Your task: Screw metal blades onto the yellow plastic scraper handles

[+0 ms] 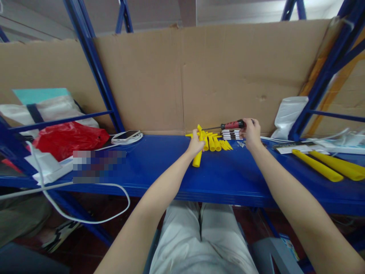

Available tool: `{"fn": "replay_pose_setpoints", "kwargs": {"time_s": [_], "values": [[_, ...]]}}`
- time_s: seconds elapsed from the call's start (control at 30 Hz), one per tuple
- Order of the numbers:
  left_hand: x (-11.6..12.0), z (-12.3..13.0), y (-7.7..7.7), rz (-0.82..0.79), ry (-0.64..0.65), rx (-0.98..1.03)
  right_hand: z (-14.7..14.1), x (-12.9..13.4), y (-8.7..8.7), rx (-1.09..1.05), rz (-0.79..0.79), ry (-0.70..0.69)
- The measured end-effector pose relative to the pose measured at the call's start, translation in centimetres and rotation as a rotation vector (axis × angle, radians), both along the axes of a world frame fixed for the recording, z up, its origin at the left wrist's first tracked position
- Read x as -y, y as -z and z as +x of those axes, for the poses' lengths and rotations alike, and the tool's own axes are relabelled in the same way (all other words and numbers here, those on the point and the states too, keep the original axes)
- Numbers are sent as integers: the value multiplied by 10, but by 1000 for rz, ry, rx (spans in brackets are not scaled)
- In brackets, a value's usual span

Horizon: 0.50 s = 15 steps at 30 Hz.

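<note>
My left hand [195, 144] is closed around a yellow tube-shaped plastic piece [196, 160], tilted above the blue shelf. A red and black screwdriver [231, 125] lies nearly level in my right hand [251, 132], whose fingers wrap the handle's end. Its thin shaft points left at the top of the yellow piece; whether the tip touches it I cannot tell. Just behind and right of my left hand lie several short yellow tubes [211, 144] and several small pointed yellow pieces [226, 145]. Beneath the screwdriver sit a black-and-white striped stack [230, 134] and small scattered metal bits [241, 144].
Long yellow tubes [316, 165] lie at the right, near a white pouch [291, 114]. Leftward are a phone [128, 134], a red plastic bag [68, 139] and a looping white cable [114, 219]. Cardboard [222, 76] walls the back. A person's shoe [61, 234] shows lower left.
</note>
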<state>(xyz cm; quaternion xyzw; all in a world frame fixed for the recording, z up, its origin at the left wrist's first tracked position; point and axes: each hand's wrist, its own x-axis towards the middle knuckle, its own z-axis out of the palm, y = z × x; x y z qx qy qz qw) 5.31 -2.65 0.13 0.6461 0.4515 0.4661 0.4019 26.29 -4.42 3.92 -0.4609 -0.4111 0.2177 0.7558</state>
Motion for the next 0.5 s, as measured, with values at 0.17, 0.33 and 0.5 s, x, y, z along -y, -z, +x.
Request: {"fn": "replay_pose_setpoints", "kwargs": {"time_s": [0.17, 0.33, 0.5], "values": [[0, 0, 0, -2, -3, -2, 1, 1, 1, 17, 4, -33], [-1, -1, 1, 11, -6, 9, -2, 4, -3, -29, -53, -42], [-3, -2, 2, 11, -9, -12, -4, 6, -2, -32, -61, -82]]}}
